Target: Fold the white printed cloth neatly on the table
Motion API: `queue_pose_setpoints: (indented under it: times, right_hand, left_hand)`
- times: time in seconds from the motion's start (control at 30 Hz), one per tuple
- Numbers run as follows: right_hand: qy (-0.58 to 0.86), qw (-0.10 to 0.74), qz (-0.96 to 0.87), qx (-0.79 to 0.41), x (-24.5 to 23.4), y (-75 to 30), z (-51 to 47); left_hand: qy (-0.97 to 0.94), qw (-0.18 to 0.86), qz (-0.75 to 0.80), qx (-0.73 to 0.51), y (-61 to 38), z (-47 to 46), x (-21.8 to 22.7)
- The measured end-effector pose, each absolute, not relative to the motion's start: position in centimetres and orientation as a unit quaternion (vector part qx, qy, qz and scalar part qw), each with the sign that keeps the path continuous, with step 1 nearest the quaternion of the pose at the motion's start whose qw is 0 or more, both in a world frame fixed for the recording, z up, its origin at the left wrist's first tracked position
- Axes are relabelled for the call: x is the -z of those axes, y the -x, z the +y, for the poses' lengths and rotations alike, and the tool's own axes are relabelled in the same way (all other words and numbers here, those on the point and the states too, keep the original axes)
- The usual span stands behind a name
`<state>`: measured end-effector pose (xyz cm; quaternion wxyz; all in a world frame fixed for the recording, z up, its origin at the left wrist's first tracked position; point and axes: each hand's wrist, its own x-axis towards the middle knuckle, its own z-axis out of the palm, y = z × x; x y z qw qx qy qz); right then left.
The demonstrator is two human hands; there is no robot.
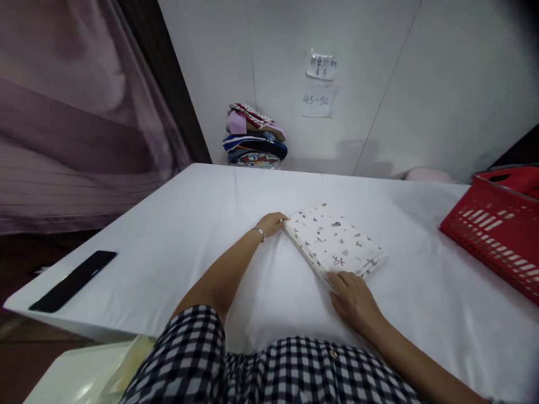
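A folded white cloth with small dark prints (pixel 334 241) lies flat on the white table (pixel 189 224), turned at an angle. My left hand (pixel 273 223) rests at its far left corner, fingers curled against the edge. My right hand (pixel 352 297) presses on its near corner, fingertips on the folded layers. Neither hand lifts the cloth; both touch its edges.
A red plastic basket (pixel 497 235) stands at the right edge of the table. A stack of folded coloured clothes (pixel 255 137) sits against the wall at the back. A black phone-like slab (pixel 73 280) lies near the left edge. Paper notes (pixel 320 84) hang on the wall.
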<state>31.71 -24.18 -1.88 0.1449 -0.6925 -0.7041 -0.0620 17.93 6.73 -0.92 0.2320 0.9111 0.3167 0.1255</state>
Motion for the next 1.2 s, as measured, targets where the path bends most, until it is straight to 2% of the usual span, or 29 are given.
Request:
queue_pose_setpoints:
  times: [0.33,0.7,0.93,1.2]
  right_hand:
    - [0.676,0.167,-0.713,0.082,1.7,-32.3,-23.8]
    - [0.666,0.173,-0.723,0.07,1.7,-31.2,-24.2]
    - [0.663,0.167,-0.726,0.075,1.9,-30.9,-24.4]
    - [0.657,0.177,-0.725,0.107,2.8,-30.8,-24.0]
  left_hand:
    - [-0.932,0.17,0.279,-0.157,-18.6,7.0,1.0]
    - [-0.933,0.116,0.306,-0.153,-18.6,6.9,1.9]
    - [-0.922,0.115,0.337,-0.153,-18.8,6.5,2.2]
    - [-0.898,0.162,0.386,-0.138,-18.7,6.0,1.8]
